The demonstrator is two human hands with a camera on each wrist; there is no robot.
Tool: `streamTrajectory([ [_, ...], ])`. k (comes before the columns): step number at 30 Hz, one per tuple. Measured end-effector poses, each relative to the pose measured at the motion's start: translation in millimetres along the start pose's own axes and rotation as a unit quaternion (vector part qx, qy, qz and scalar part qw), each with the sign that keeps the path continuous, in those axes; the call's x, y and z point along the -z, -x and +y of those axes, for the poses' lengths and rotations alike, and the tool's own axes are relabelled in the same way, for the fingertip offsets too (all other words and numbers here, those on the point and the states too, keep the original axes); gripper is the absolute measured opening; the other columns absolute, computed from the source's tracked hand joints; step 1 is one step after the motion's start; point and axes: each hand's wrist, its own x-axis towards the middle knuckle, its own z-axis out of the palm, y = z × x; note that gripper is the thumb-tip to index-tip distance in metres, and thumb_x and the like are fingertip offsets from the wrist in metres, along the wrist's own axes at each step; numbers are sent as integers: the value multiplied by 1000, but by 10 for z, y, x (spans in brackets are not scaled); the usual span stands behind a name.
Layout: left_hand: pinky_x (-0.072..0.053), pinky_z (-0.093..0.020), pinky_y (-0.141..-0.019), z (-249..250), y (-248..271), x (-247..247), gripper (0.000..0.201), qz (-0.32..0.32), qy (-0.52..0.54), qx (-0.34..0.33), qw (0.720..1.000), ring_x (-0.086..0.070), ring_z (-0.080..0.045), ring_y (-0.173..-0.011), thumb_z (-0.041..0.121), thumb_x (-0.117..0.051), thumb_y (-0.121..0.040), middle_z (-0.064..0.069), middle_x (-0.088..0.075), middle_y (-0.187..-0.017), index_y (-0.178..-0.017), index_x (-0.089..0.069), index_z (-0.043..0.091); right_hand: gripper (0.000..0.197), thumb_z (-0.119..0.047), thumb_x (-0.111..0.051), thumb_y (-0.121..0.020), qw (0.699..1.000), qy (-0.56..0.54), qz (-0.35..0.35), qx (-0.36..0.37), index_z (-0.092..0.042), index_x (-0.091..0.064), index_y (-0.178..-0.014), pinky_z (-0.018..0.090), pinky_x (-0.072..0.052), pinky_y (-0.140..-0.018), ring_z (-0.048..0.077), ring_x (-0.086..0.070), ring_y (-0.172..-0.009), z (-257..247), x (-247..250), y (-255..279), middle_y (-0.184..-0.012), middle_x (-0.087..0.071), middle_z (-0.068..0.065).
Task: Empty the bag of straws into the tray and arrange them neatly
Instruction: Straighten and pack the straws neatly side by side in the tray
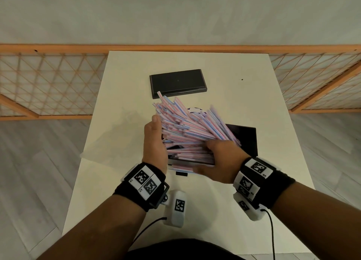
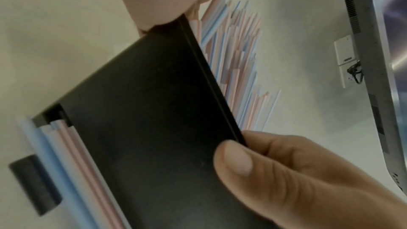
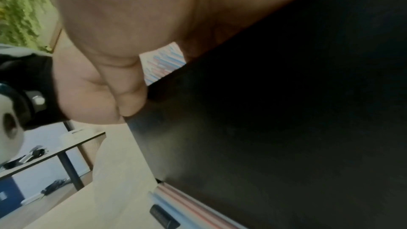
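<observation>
A big heap of pink, blue and white straws point(image 1: 187, 126) fans out of a black tray point(image 1: 246, 140) in the middle of the white table. My left hand point(image 1: 156, 134) stands on edge against the heap's left side, thumb straight up along the straws; its fingers are hidden behind them. My right hand point(image 1: 205, 158) lies over the near right part of the heap. In the left wrist view its thumb point(image 2: 237, 159) presses the tray's point(image 2: 143, 111) outer face, with the other fingers over the rim beside the straws point(image 2: 237, 55). A few straws poke out past the near edge.
A second flat black tray point(image 1: 177, 81) lies further back on the table point(image 1: 273, 113). A small black block point(image 1: 181, 174) sits just in front of the near tray. A clear bag point(image 1: 109, 140) lies at the left edge. A round patterned disc point(image 1: 195, 111) shows behind the straws.
</observation>
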Motion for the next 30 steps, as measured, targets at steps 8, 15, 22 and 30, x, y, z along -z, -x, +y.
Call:
streamTrajectory([
  [8,-49,-58,-105,47,17,-41,106,17,3,-34,999,-65,-35,-119,94,-63,-58,-18,-66,-129,-128,-58,14,98,-80,-53,-54,995,80,-54,-15,-35,-39,-140,43,-43,-104,29,-46,-126,2,-97,-120,-136,-42,-2],
  [15,-46,-60,-106,1,68,13,104,21,-49,-50,997,-61,-39,-120,97,-58,-60,-20,-64,-127,-123,-58,14,88,-73,-64,-69,993,92,-68,-25,-23,-35,-135,34,-48,-93,29,-59,-113,-119,-87,-183,-124,-61,4],
  [22,-44,-25,-70,294,254,164,64,6,-332,-97,938,-60,-4,-80,58,-82,-71,13,-58,-98,-115,-50,24,84,-74,-62,-70,994,88,-51,-30,-19,-44,-130,30,-46,-87,27,-59,-108,-133,-43,-176,-120,-60,3],
  [30,-62,-44,-66,322,138,201,29,20,-434,-110,894,-71,-23,-66,36,-87,-76,1,-68,-67,-74,-63,20,45,-69,-61,-72,996,89,-9,4,-34,-47,-96,29,-50,-75,22,-61,-92,-192,172,-24,-90,-55,-8],
])
